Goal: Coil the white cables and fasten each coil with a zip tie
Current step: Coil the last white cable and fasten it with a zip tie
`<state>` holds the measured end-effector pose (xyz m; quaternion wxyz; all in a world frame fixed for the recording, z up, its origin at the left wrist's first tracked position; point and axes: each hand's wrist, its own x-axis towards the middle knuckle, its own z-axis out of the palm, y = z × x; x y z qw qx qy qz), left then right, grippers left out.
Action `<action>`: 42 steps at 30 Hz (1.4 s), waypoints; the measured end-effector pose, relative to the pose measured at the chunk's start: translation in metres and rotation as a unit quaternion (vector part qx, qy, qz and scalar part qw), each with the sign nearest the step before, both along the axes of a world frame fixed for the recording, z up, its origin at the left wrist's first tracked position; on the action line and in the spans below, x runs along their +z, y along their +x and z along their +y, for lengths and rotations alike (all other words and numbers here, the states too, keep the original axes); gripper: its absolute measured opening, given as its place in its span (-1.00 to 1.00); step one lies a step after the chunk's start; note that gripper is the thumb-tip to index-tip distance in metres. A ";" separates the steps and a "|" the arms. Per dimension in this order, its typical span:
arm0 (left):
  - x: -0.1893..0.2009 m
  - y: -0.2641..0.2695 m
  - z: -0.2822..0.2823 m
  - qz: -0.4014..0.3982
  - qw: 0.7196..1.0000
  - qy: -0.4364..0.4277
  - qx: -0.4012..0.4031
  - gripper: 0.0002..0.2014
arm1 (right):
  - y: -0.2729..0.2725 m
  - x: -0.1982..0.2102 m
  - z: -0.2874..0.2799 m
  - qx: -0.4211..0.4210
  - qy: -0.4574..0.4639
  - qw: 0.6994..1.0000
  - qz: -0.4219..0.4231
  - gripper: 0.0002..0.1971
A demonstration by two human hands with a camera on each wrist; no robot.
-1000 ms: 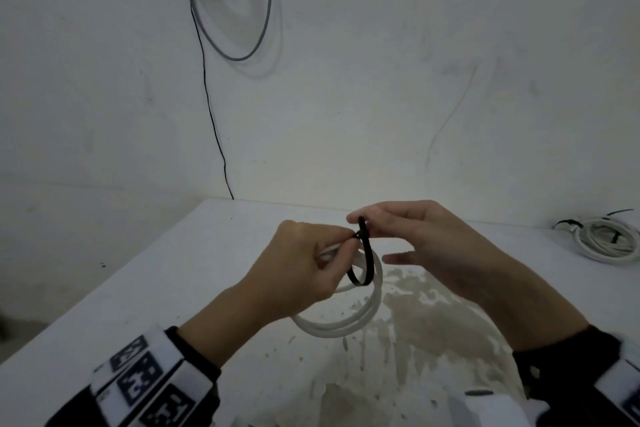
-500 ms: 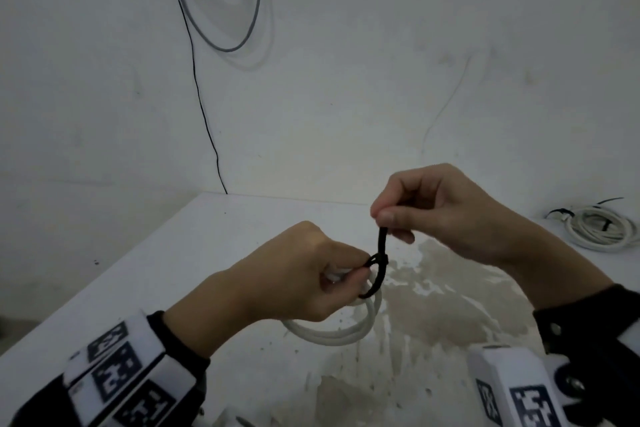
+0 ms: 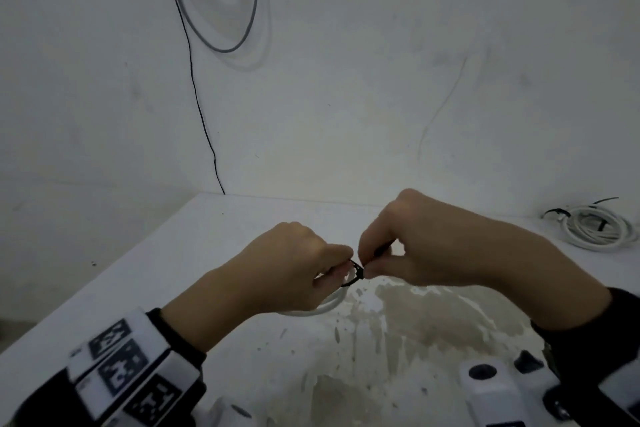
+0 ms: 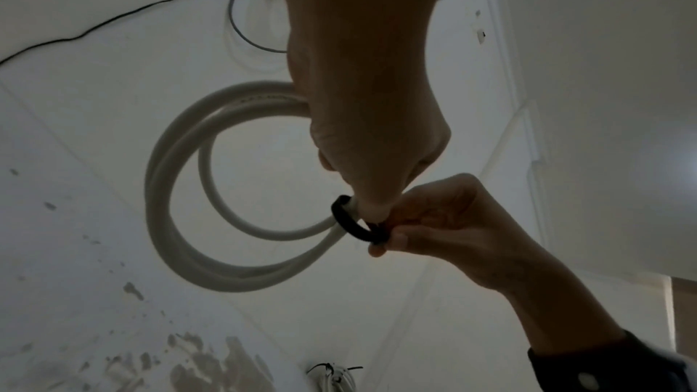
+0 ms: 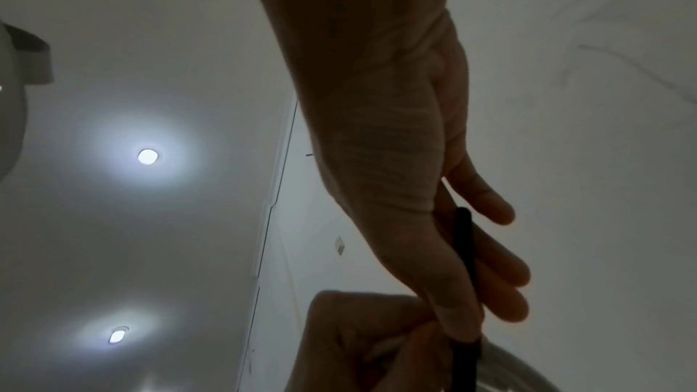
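Note:
A coil of white cable [image 3: 323, 305] [image 4: 177, 190] hangs from my left hand [image 3: 294, 267] [image 4: 369, 130], which grips the bundled strands above the table. A black zip tie [image 3: 355, 273] [image 4: 348, 221] forms a small loop round the strands right beside that grip. My right hand [image 3: 398, 253] [image 4: 422, 228] pinches the tie at its head, thumb and forefinger closed on it. The tie's free tail [image 5: 464, 255] runs up along my right palm. Most of the coil is hidden behind my left hand in the head view.
A second white cable coil [image 3: 595, 227] bound with black ties lies at the table's far right by the wall. The white table [image 3: 194, 253] has a worn, stained patch in front of me. A grey cable loop [image 3: 221, 10] and a thin black wire hang on the wall.
My right hand has come down from above the coil to the tie's head beside my left hand. The zip tie loop has shrunk tighter round the strands.

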<state>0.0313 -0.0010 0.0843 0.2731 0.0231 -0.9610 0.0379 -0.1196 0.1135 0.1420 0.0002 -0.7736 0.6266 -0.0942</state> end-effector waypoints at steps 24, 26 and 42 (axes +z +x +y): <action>-0.001 -0.006 -0.010 0.066 0.994 -0.085 0.030 -0.77 | -0.002 -0.036 0.002 -0.129 0.022 0.970 -0.205 -0.54; -0.001 -0.005 -0.009 0.088 0.987 -0.135 -0.005 -0.82 | -0.003 -0.031 0.005 -0.145 0.117 0.910 -0.371 -0.58; -0.015 -0.017 -0.005 0.214 0.964 -0.150 -0.048 -0.70 | 0.023 -0.051 0.002 -0.207 0.047 0.636 -0.742 -0.83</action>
